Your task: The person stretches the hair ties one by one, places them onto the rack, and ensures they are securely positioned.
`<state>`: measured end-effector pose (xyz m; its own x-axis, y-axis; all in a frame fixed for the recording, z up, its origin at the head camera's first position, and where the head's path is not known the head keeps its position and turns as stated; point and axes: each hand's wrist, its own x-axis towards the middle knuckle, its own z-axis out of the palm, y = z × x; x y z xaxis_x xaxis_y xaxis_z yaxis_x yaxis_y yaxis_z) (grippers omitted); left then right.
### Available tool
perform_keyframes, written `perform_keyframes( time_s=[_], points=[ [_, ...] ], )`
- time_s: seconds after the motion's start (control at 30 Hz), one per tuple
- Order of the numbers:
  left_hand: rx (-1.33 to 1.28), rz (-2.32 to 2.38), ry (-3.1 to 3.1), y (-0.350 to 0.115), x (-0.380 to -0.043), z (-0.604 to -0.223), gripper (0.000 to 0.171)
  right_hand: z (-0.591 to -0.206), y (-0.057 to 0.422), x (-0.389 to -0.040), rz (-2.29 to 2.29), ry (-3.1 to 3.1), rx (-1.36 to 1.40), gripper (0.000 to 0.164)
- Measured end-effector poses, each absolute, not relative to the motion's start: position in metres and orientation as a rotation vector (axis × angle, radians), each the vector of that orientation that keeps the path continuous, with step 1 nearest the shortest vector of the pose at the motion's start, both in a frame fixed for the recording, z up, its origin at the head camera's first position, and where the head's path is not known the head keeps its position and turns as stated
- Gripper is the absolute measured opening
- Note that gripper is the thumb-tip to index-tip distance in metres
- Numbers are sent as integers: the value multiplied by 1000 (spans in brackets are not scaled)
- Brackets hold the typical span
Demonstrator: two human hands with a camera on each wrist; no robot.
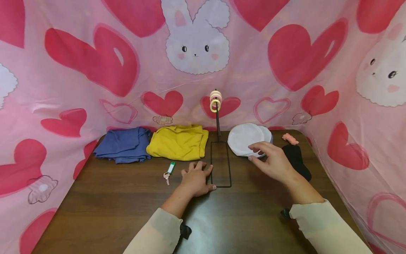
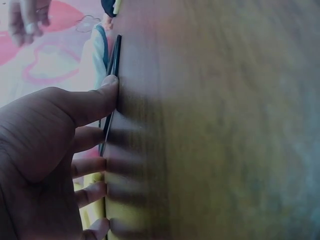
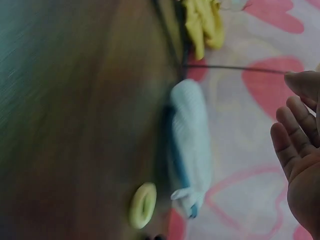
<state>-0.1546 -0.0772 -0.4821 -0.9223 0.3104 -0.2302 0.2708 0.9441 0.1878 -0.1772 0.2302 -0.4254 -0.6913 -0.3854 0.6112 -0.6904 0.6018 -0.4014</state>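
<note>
A black wire stand with a rectangular base is in the middle of the table, with several yellow and pink rings near its top. My left hand rests on the table with fingers spread, its thumb and forefinger on the left side of the base; the left wrist view shows the thumb against the black wire. Lifted over the table, my right hand holds nothing and has loosely bent fingers. It overlaps a white round mesh pouch in the head view. The right wrist view has a pale yellow ring near that pouch.
Folded blue cloth and yellow cloth lie at the back left. A key with a green tag is in front of them. At right are a coral coiled cord and a black sock. Patterned pink sheeting encloses the table.
</note>
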Motion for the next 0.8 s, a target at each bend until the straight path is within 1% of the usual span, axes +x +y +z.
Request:
perform_keyframes(
  time_s=[0.23, 0.47, 0.67, 0.8],
  points=[
    [425, 229, 2839, -77, -155, -482, 84, -446, 258, -170, 828, -2505, 774, 38],
    [425, 227, 2850, -77, -155, -484, 84, -458, 280, -168, 700, -2679, 697, 39],
    [436, 227, 2856, -77, -154, -485, 84, -466, 297, -170, 673, -2765, 652, 45],
    [442, 224, 2858, -77, -155, -484, 84, -468, 306, -172, 660, -2849, 641, 53]
  ],
)
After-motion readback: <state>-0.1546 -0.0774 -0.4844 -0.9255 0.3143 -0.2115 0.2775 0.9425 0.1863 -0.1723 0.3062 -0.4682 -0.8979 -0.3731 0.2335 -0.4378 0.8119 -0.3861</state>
